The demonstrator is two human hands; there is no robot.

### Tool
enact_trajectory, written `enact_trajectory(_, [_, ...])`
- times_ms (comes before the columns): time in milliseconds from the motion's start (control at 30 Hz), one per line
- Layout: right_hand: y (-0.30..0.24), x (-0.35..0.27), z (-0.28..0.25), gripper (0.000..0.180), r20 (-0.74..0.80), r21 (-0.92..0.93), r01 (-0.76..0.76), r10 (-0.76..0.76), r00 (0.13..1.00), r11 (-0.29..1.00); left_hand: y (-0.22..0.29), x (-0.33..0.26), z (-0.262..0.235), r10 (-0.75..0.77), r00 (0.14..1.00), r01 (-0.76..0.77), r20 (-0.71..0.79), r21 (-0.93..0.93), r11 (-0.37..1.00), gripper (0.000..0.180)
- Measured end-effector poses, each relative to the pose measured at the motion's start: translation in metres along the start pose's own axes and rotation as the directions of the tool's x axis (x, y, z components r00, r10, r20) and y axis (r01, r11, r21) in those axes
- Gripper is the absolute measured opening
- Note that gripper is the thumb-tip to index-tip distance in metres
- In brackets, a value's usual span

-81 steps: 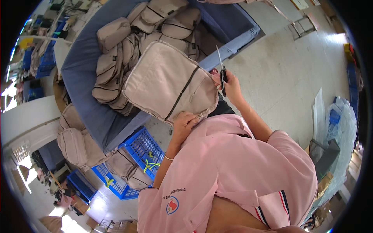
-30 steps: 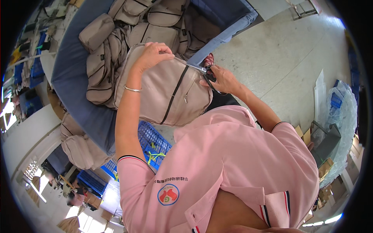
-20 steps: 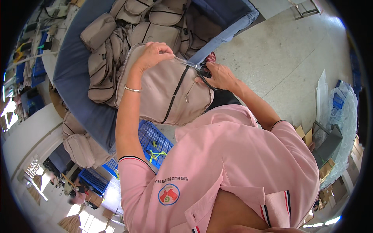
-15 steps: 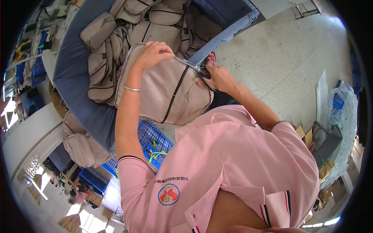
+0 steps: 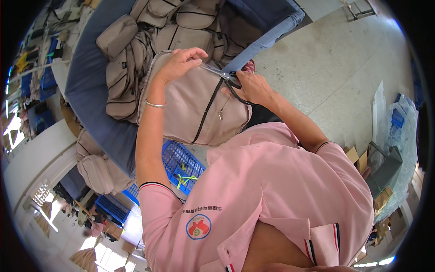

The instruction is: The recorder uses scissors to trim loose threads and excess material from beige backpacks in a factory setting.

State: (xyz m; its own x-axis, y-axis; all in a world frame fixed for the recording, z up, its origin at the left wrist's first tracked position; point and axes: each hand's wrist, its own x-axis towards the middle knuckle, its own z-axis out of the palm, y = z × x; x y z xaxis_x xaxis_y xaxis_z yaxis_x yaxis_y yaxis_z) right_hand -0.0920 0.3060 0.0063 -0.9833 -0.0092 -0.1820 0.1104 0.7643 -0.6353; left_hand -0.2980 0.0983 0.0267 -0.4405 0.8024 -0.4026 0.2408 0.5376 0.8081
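A beige backpack (image 5: 188, 102) with a dark zipper stripe lies in front of me, tilted against the rim of a large blue fabric bin (image 5: 97, 109). My left hand (image 5: 181, 63) rests at its upper edge, fingers bent over the seam, with thumb and forefinger slightly apart. Any thread between them is too small to make out. In my right hand (image 5: 251, 88) is a pair of scissors (image 5: 213, 69) with black handles. Their metal blades point left along the seam, tips close to my left fingers. A zipper pull (image 5: 220, 114) hangs on the bag's right part.
More beige backpacks (image 5: 181, 38) fill the bin, and another beige bag (image 5: 97, 172) sits outside it at left. A blue plastic crate (image 5: 181, 158) with a yellow-green strip stands below my left arm. Clear plastic wrap (image 5: 401, 145) and cardboard boxes (image 5: 383, 199) are at right.
My left thumb and forefinger have parted a little beside the blade tips. My right hand has turned slightly on the scissors and shifted a little to the left. The backpack stays in place.
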Motion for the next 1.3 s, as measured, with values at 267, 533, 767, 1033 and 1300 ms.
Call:
enact_trajectory(267, [0.001, -0.004, 0.001, 0.074, 0.074, 0.077, -0.074, 0.068, 0.995, 0.994, 0.008, -0.004, -0.002, 0.009, 1.0, -0.012, -0.026, -0.091, 0.996, 0.026])
enact_trajectory(533, [0.01, -0.011, 0.002, 0.07, 0.033, 0.113, -0.088, 0.085, 0.996, 0.99, 0.004, -0.005, 0.003, 0.083, 0.984, -0.096, -0.159, -0.076, 0.992, 0.024])
enact_trajectory(767, [-0.001, 0.006, 0.008, 0.073, 0.055, 0.013, -0.018, 0.017, 0.998, 1.0, 0.001, -0.013, 0.009, 0.06, 0.978, -0.101, -0.2, -0.203, 0.974, 0.026])
enact_trajectory(1033, [0.002, 0.001, 0.023, 0.06, 0.02, 0.268, -0.226, 0.229, 0.973, 0.936, 0.038, -0.129, 0.1, -0.214, 0.135, -0.077, -0.967, -0.226, 0.971, 0.029])
enact_trajectory(1300, [-0.011, 0.01, 0.03, 0.047, -0.133, 0.201, -0.132, 0.161, 0.978, 0.971, 0.011, -0.216, 0.274, -0.897, 0.185, -0.494, -0.401, -0.827, 0.268, 0.019])
